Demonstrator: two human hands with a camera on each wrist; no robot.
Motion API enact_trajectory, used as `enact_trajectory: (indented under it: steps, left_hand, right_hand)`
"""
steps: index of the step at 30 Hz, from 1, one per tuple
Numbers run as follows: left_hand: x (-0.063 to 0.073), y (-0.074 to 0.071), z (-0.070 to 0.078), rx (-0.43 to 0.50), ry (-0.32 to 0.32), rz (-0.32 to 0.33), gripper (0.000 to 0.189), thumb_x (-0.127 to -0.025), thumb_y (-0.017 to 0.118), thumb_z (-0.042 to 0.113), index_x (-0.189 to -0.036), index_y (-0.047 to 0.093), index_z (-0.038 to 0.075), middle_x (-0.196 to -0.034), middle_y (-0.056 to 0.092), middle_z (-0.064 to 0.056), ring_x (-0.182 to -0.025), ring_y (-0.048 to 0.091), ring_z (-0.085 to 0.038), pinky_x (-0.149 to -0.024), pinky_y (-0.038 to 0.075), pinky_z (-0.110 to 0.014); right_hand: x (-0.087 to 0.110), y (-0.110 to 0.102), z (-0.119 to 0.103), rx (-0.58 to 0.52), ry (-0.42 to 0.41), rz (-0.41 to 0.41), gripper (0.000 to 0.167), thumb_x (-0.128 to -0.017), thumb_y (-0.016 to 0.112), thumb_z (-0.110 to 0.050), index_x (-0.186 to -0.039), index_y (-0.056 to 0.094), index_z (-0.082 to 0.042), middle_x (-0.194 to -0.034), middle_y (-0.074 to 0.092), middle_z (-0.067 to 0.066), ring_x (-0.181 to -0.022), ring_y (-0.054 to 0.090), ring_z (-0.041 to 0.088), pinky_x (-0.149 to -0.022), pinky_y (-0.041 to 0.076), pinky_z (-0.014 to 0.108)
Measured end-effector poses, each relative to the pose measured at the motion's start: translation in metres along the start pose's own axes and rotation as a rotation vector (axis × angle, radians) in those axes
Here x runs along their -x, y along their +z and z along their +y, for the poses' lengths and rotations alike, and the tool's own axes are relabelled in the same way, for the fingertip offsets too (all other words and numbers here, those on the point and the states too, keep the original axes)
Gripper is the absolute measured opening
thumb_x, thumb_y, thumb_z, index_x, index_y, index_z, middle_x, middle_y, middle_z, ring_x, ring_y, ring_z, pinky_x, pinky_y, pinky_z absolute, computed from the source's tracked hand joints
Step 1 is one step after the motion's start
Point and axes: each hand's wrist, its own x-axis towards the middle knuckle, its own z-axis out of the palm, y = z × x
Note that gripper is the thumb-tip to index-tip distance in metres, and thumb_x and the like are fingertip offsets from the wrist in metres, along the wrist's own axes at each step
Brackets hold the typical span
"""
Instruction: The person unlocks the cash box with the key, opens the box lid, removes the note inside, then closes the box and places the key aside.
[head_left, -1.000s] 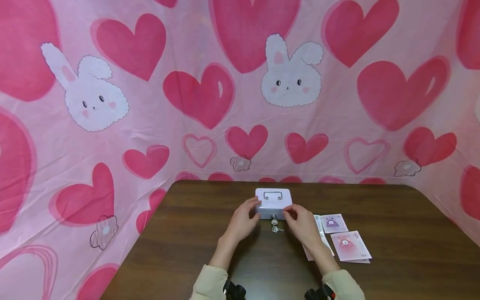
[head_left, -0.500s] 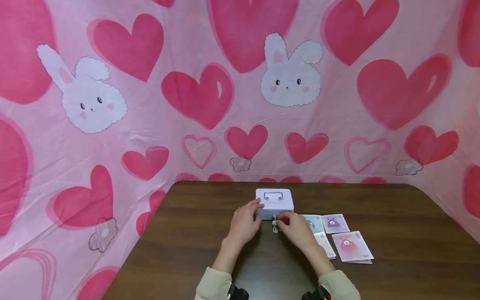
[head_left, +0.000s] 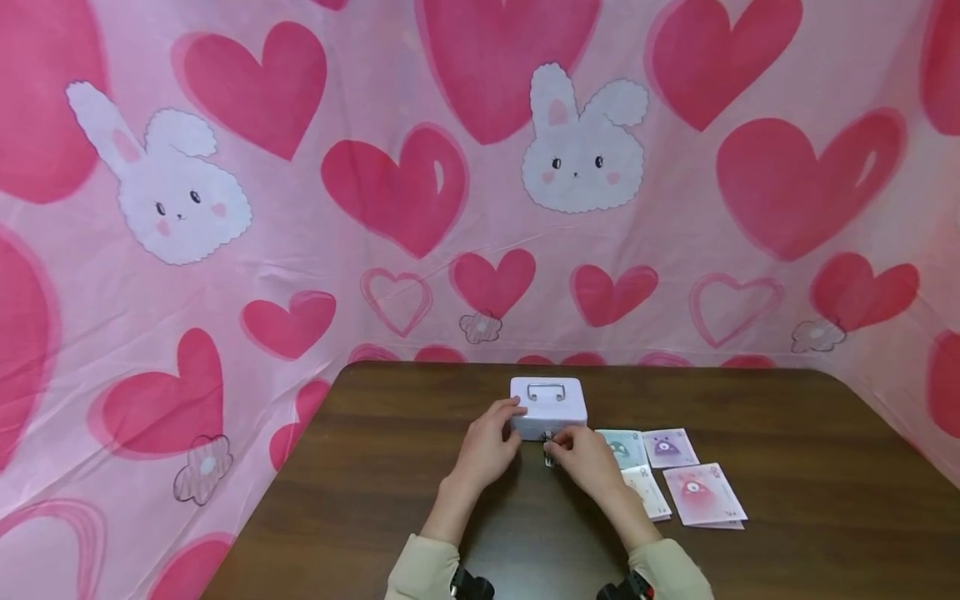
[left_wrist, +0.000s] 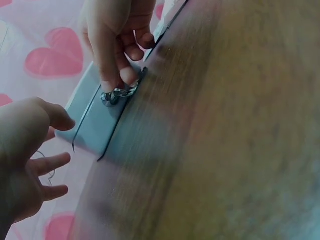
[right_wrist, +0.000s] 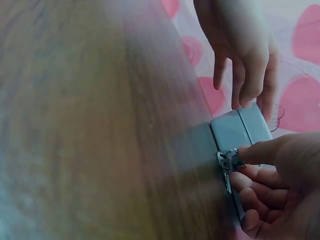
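A small white cash box (head_left: 534,407) with a wire handle (head_left: 547,390) on its lid stands shut near the table's far edge. Keys (right_wrist: 227,181) on a ring hang at the lock (left_wrist: 108,98) in its front. My right hand (head_left: 596,465) pinches the key at the lock between thumb and index finger, its other fingers loosely bent. At the box's left side, my left hand (head_left: 483,448) touches the lid's corner with extended fingertips, its thumb close to the front. The left wrist view shows those left fingers spread and relaxed.
Right of the box lie play banknotes: a teal one (head_left: 628,443), a purple one (head_left: 670,448), a pale yellow one (head_left: 647,493) and a pink one (head_left: 701,493) over another. The brown table (head_left: 360,500) ends just behind the box, before a pink heart-and-rabbit cloth (head_left: 420,308).
My right hand has moved from the box's right front corner leftward and down to the keys, and now pinches one. My left hand has stayed at the box's left side.
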Motion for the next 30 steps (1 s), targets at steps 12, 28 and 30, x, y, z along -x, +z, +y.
enact_trajectory:
  steps: [12,28,30]
  left_hand:
    - [-0.002,0.000,-0.004,0.039,-0.020,-0.024,0.033,-0.090,0.065,0.009,-0.123,0.070,0.014,-0.140,0.059,0.002,-0.127,0.060,-0.021,-0.103,0.048,-0.043]
    - [-0.001,-0.006,-0.005,0.127,-0.037,-0.079,0.033,-0.092,0.065,0.009,-0.124,0.069,0.012,-0.142,0.058,0.000,-0.132,0.055,-0.021,-0.107,0.045,-0.043]
    - [-0.001,-0.006,-0.005,0.128,-0.033,-0.075,0.033,-0.092,0.065,0.008,-0.125,0.069,0.011,-0.142,0.058,0.000,-0.132,0.055,-0.021,-0.107,0.045,-0.043]
  right_hand:
    - [-0.002,0.003,0.001,-0.065,-0.040,0.022,0.009,-0.081,0.079,-0.013,-0.080,0.071,-0.009,-0.070,0.068,-0.002,-0.066,0.058,0.009,-0.064,0.048,0.029]
    - [-0.003,0.008,0.009,-0.114,-0.073,0.022,0.009,-0.080,0.080,-0.009,-0.082,0.072,-0.011,-0.076,0.071,-0.002,-0.068,0.061,0.008,-0.064,0.049,0.026]
    - [-0.003,0.008,0.009,-0.097,-0.091,0.035,0.008,-0.079,0.081,-0.009,-0.082,0.073,-0.010,-0.077,0.072,-0.002,-0.069,0.061,0.008,-0.065,0.049,0.027]
